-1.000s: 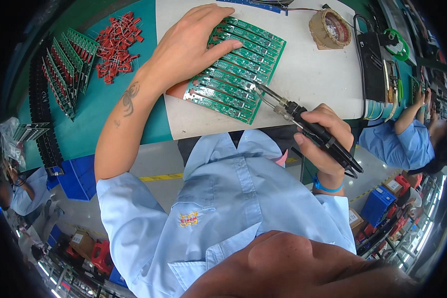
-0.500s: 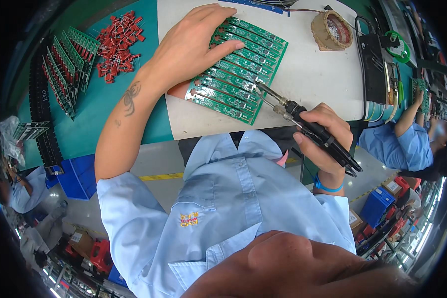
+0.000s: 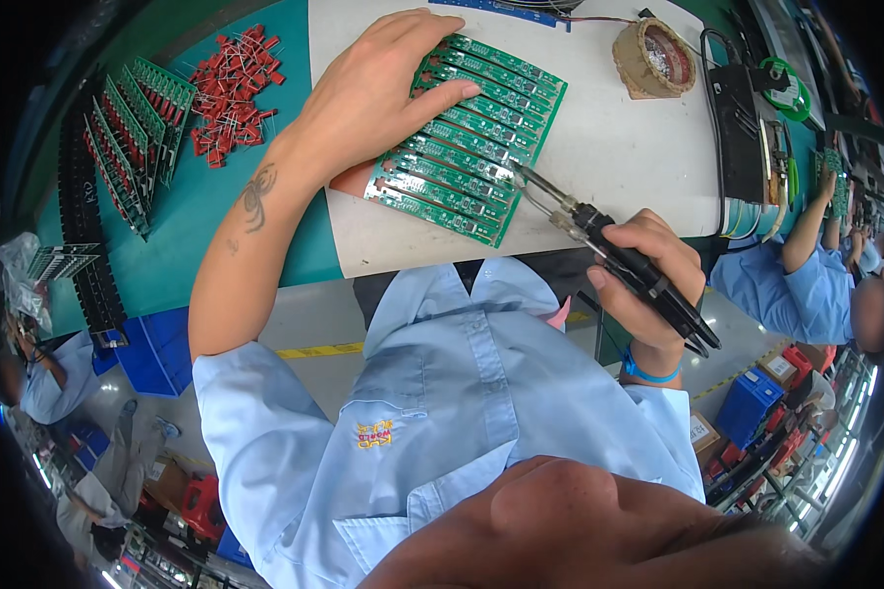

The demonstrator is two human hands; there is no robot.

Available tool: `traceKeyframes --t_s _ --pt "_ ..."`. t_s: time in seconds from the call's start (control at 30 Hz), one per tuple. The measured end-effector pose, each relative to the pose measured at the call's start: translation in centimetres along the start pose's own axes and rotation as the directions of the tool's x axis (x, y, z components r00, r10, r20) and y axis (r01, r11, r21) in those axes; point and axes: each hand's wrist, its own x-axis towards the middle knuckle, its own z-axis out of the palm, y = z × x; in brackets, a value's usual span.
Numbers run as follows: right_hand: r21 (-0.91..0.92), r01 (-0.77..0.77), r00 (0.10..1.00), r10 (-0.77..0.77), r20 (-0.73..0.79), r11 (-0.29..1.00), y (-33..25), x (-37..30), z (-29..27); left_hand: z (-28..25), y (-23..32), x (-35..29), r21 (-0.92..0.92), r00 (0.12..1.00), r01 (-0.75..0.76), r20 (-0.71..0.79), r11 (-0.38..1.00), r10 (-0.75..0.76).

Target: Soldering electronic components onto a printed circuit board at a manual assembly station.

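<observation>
My right grip (image 3: 653,280) is closed around the handle of a black soldering tool (image 3: 599,228), thumb on the near side, fingers curled over the other. My left grip (image 3: 388,83) is spread wide on the green circuit board panel (image 3: 471,133), thumb set apart from the fingers and lying across the panel's face.

Orientation: the soldering tool's long axis runs diagonally; its tip points up and left, its rear end down and right. The tip is at the right-hand part of the panel; contact cannot be confirmed. A thin metal tube runs beside the tip. The panel lies flat on a white sheet (image 3: 609,147) on the green desk (image 3: 172,260), its long axis slanting from upper right to lower left; its narrow strips run crosswise, upper left to lower right.

Markings: embroidered lettering in yellow and pink is on my light blue shirt (image 3: 452,393). White characters mark the black rack (image 3: 79,196) at left. Print on the panel is too small to read.

Pose: my left forearm rises from the lower left, wrist above the panel's left edge. My right forearm comes up from below, a blue band (image 3: 650,372) at the wrist.
</observation>
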Motion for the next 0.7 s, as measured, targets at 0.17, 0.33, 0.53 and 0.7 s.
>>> traceKeyframes --t_s 0.17,0.33,0.53,0.7 --pt "-0.002 -0.086 0.981 0.084 -0.177 0.996 0.5 -0.4 -1.7 -0.4 1.4 -0.4 0.168 0.995 -0.004 -0.096 0.986 0.020" --pt "-0.041 -0.053 0.769 0.014 -0.639 0.998 5.9 1.6 -0.7 -0.6 1.4 -0.4 0.298 0.998 0.010 -0.058 0.955 0.008" --pt "0.029 -0.036 0.872 0.045 -0.487 0.999 3.0 -0.8 -0.9 -0.9 1.6 -0.9 0.421 0.997 0.065 -0.053 0.905 -0.047" --pt "0.139 0.014 0.992 0.003 -0.126 0.990 1.8 -1.6 -0.5 -1.1 1.7 -0.9 0.427 0.995 0.094 -0.015 0.899 -0.096"
